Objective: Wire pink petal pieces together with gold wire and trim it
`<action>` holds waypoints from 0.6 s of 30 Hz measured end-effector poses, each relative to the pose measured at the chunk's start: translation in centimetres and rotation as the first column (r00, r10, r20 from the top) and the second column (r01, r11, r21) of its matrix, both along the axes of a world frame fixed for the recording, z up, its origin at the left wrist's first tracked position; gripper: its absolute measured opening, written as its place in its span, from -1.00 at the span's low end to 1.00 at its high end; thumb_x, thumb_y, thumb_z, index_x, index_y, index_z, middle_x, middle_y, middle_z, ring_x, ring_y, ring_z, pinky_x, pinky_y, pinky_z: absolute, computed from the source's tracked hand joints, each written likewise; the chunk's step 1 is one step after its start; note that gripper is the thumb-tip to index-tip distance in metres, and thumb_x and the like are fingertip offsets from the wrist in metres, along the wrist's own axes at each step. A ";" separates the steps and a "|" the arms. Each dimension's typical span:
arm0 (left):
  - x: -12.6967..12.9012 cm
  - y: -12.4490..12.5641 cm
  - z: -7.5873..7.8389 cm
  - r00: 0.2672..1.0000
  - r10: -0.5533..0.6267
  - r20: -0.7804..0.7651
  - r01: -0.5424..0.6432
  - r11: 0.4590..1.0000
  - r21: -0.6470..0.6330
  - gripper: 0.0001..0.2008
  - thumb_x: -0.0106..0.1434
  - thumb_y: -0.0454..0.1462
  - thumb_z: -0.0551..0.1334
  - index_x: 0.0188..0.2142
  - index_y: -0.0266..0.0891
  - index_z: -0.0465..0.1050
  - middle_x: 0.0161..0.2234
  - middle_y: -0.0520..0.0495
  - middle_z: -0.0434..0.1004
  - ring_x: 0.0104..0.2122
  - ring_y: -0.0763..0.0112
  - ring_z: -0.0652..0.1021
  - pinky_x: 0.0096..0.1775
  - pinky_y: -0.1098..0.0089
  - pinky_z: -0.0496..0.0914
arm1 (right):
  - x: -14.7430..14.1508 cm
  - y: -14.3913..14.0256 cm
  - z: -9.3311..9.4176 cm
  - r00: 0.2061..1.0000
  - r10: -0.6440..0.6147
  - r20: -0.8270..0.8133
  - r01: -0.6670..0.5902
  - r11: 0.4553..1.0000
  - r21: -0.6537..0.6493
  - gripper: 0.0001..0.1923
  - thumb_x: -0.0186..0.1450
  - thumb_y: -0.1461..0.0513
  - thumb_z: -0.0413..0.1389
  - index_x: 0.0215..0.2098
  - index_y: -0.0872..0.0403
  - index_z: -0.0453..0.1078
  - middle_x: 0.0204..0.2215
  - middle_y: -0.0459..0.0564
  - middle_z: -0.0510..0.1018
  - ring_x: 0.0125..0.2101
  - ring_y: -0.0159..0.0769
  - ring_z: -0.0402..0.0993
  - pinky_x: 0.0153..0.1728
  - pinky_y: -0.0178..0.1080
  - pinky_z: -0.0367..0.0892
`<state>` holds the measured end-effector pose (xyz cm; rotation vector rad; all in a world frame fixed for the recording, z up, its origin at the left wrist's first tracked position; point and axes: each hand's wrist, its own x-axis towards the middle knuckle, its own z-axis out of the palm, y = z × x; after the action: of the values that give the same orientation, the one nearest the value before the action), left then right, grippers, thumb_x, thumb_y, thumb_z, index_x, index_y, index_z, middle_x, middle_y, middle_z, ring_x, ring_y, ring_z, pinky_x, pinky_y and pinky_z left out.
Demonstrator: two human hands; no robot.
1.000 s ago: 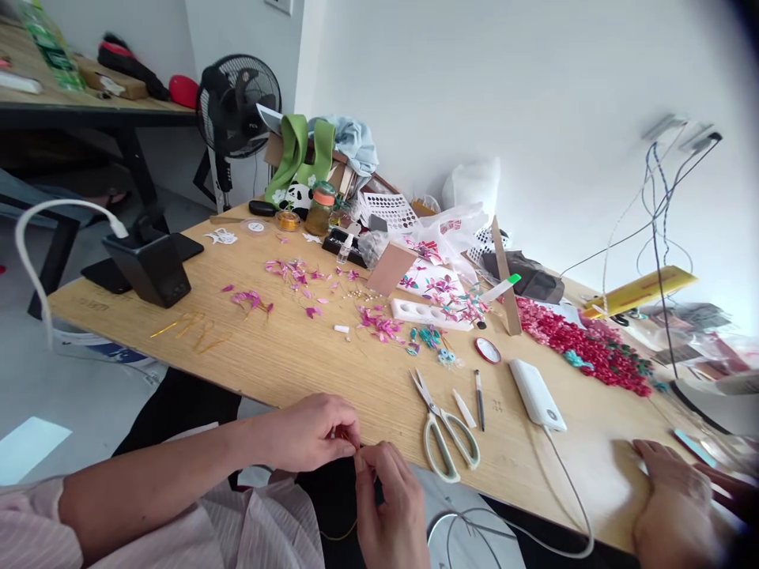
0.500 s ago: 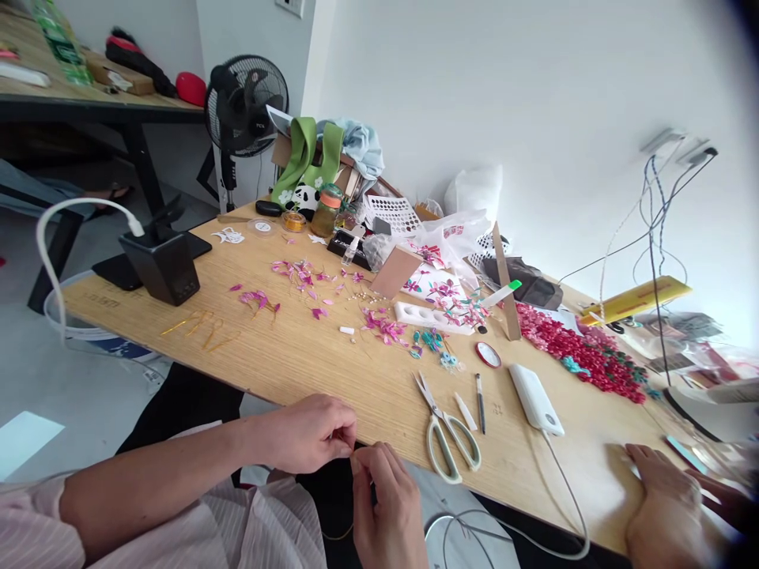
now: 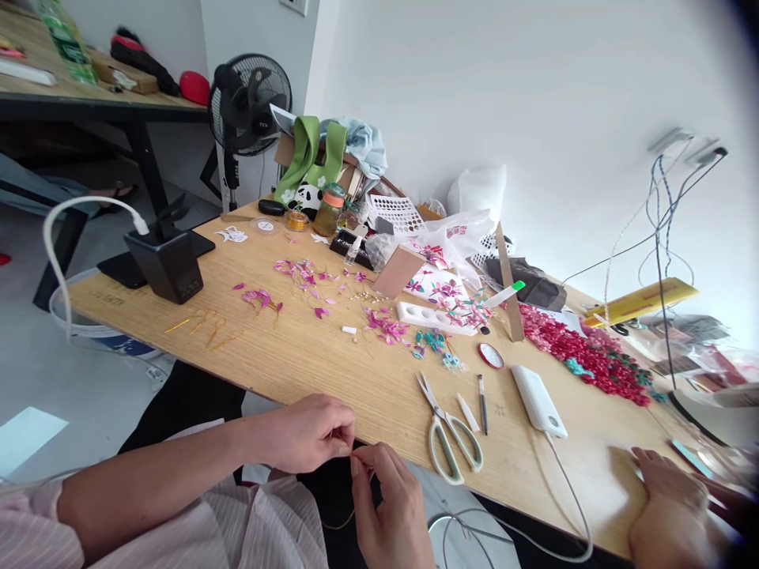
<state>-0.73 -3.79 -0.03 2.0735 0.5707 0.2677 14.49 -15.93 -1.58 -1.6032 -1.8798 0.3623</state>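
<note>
Left hand (image 3: 311, 433) and right hand (image 3: 388, 502) both pinch a thin gold wire (image 3: 354, 453) at bench (image 3: 308, 363) edge, near scissors (image 3: 449, 431).

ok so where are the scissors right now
The scissors lie flat on the wooden table near its front edge, right of the person's hands, with a black pen beside them.

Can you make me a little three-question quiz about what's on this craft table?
1. True or false: the scissors lie open on the table.
2. What colour is the big pile of petals at the right: A blue, B red, C yellow?
3. What do the left hand and right hand pinch between them?

Key:
1. True.
2. B.
3. A thin golden wire, at the table's near edge.
</note>
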 end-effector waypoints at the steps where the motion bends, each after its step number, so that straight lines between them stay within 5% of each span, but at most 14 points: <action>1: 0.0 0.0 0.1 1.000 0.001 0.000 -0.001 1.000 -0.001 -0.90 0.15 -0.43 0.19 -0.43 -0.23 0.43 -0.46 0.04 0.51 -0.38 0.44 0.47 -0.33 0.52 0.26 | 0.0 0.0 0.0 1.000 -0.003 0.005 0.003 1.000 0.011 -0.88 0.36 0.33 -0.05 -0.30 0.04 0.28 -0.47 -0.09 0.43 -0.47 -0.38 0.40 -0.46 -0.35 0.24; 18: -0.2 0.0 -0.1 0.999 -0.042 0.018 0.042 0.999 -0.018 -0.91 0.15 -0.41 0.21 -0.42 -0.22 0.45 -0.44 0.04 0.50 -0.36 0.43 0.47 -0.34 0.51 0.27 | -0.1 0.2 0.1 0.990 0.045 0.133 -0.056 0.995 0.080 -0.85 0.33 0.38 -0.07 -0.35 0.02 0.18 -0.49 -0.10 0.40 -0.49 -0.37 0.37 -0.50 -0.34 0.20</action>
<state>-0.93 -3.80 -0.09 2.0612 0.5167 0.2554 14.34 -15.73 -1.47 -1.5585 -2.0100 0.2009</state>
